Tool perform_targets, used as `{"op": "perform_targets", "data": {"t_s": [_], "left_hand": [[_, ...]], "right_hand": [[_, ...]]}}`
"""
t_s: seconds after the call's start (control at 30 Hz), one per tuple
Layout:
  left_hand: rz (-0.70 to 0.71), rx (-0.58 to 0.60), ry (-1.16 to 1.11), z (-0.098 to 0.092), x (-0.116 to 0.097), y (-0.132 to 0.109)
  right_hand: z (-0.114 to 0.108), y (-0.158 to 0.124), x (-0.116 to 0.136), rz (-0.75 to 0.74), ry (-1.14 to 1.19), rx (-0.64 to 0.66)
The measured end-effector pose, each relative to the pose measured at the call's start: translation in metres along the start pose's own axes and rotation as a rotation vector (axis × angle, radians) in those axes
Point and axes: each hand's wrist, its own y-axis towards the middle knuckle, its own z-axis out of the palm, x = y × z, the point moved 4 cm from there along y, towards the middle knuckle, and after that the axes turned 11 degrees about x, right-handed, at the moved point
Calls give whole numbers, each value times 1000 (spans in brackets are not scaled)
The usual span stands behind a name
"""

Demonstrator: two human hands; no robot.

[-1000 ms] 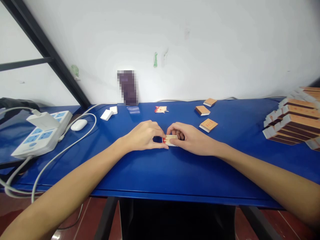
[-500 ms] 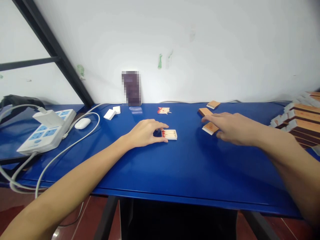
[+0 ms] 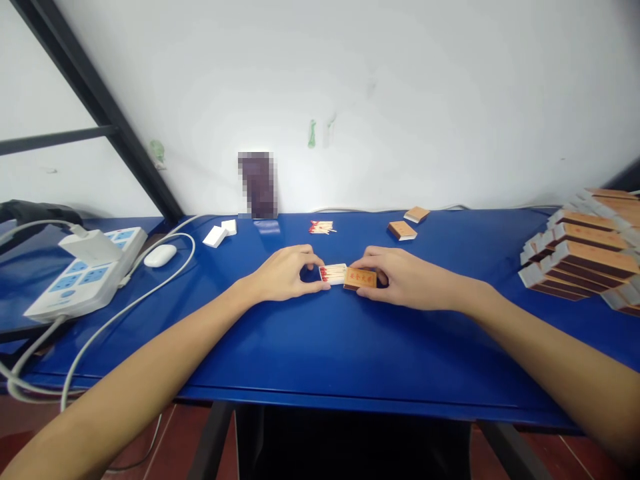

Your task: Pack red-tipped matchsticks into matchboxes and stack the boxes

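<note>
Between thumb and fingers, my left hand grips the left end of a small white matchbox tray filled with red-headed matches. My right hand pinches an orange-brown matchbox sleeve with red lettering. The sleeve meets the tray's right end, though I cannot tell whether the tray's edge sits inside it. Both are low over the blue table. Behind them lies a loose pile of matches.
Two more sleeves, a nearer one and a farther one, lie by the wall. Stacked matchboxes stand at right. Leftward are white trays, a blurred upright phone-like object, a white case, a power strip and cables.
My right hand has picked up the nearest sleeve and carried it left to the tray's right end. My left hand still holds the tray. The view has shifted slightly.
</note>
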Motion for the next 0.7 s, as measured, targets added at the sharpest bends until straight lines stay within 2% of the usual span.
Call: {"op": "perform_targets", "data": {"t_s": [0.13,0.27,0.43,0.6,0.7], "left_hand": [[43,6,-79,-1,-2,0],[74,40,-162,-2,-2,-1],[47,63,-281,3,-4,1],[9,36,-450,11,-5,3],[18,29,-496,11,-5,3]], "right_hand": [[-2,2,-4,3,28,-35],[-3,1,0,-70,95,-20],[7,7,9,-93,159,-17],[13,12,14,-158,175,-104],[14,12,15,-187,192,-104]]}}
